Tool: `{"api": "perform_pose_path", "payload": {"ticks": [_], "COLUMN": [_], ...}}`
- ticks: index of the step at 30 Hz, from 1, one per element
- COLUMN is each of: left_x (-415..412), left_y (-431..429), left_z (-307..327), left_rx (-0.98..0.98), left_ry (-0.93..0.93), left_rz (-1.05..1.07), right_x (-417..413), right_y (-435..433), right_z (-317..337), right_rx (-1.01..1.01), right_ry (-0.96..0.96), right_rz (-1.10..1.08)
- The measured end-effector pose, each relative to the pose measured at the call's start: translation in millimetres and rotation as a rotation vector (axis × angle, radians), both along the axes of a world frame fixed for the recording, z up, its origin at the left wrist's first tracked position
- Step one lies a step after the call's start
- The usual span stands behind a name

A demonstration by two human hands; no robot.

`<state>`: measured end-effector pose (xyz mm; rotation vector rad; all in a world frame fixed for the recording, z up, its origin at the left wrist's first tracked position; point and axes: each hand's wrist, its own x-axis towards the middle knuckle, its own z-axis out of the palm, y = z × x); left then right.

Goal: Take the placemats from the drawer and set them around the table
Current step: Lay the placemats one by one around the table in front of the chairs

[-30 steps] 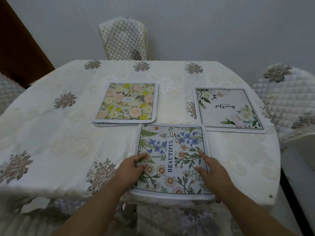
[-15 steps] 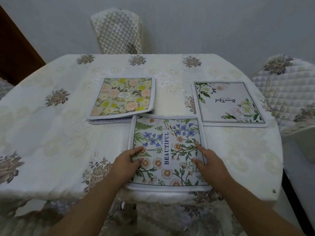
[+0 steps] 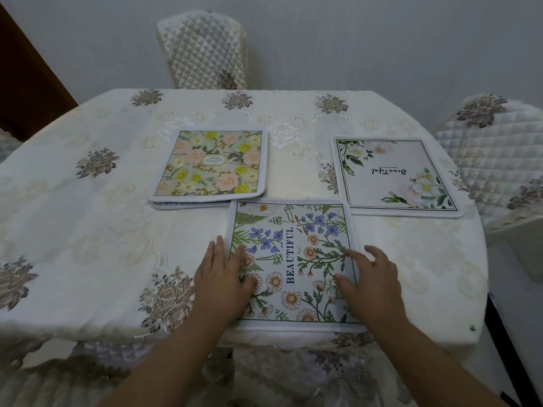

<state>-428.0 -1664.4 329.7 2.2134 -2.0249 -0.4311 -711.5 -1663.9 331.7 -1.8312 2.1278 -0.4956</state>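
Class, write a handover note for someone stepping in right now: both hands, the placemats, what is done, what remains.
Left hand: open, flat on the left edge of the daisy placemat.
Right hand: open, resting on its right edge.
Done: daisy placemat at the near side, white placemat on the right side.
Left: the yellow-flowered placemat lies atop at least one more; these probably go to other seats.
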Motion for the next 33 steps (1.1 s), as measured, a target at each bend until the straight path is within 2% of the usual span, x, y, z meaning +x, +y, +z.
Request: {"api": "perform_pose_path", "payload": {"ticks": [2,4,7,17,26,33], "left_x": [-12,-29,-43,-14,-43,-22], "left_y": [-3,-3,5,2,-70,-70], "left_z": [-4,-8,-20,-25,-28,-35], "left_rx": [-0.030,-0.036,-0.047,-0.037,-0.060,-0.096], "left_ry": [-0.006,0.000,-0.049,-0.082,-0.063,-0.051], "left_rz": [-0.133,-0.258,-0.310,-0.218,-0.229,-0.147], "right_x": [11,26,38,15,44,10], "right_y": [-3,-5,3,3,-87,-91], "right_z": [0,-7,-24,-24,-27,-37], "right_rx": [-0.031,0.010,0.106,0.150,0.105,0.071], "right_ry": [0.130,0.159,0.201,0.226,0.181,0.195], "right_rz": [0.093,0.247,0.352,0.285,0.316,0.192]}}
